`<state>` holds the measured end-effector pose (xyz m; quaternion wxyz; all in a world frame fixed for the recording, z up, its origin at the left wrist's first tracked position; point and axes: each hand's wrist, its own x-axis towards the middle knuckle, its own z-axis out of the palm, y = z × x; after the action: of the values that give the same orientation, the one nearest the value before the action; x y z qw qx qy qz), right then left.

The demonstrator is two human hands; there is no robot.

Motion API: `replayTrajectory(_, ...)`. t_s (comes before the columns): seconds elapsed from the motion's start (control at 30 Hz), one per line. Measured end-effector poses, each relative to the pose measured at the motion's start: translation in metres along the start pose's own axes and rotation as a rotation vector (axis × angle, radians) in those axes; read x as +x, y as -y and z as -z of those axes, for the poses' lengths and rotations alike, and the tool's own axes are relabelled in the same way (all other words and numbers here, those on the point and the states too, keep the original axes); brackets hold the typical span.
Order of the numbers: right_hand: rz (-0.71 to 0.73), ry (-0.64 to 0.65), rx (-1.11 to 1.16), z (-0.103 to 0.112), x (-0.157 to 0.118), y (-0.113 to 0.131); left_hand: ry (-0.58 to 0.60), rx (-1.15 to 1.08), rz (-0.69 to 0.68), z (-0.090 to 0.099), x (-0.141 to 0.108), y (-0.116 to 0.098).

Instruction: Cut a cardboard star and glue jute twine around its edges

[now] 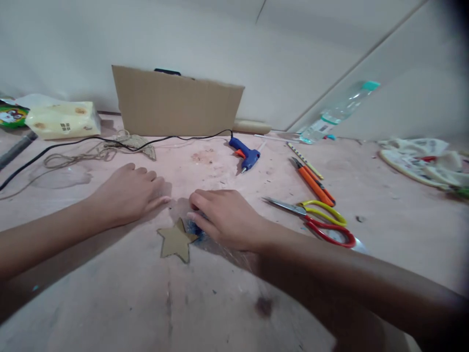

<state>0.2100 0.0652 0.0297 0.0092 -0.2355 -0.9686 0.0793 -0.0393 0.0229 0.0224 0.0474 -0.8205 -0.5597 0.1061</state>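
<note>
Left hand (130,193) slack, my right hand (225,215) curls beside the star (176,242), grip I can't tell; bottle label (324,125) unreadable.

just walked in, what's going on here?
A person's bare left hand is back-up over the pale pinkish surface. Their right hand is curled beside a flat tan cardboard star; whether its grip holds anything is unclear. A blue glue gun with an orange trigger and metal scissors with yellow and red handles lie nearby.
</note>
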Motion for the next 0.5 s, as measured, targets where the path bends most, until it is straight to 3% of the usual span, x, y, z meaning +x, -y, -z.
replayTrajectory(0.2,-0.009,0.096,-0.015,-0.001,0.004,-0.003,-0.006,-0.057,-0.1,-0.006,0.004,0.004)
replayTrajectory(0.5,-0.023,0.054,0.019,-0.01,0.001,-0.002,0.037,-0.127,-0.111,-0.017,0.01,0.011)
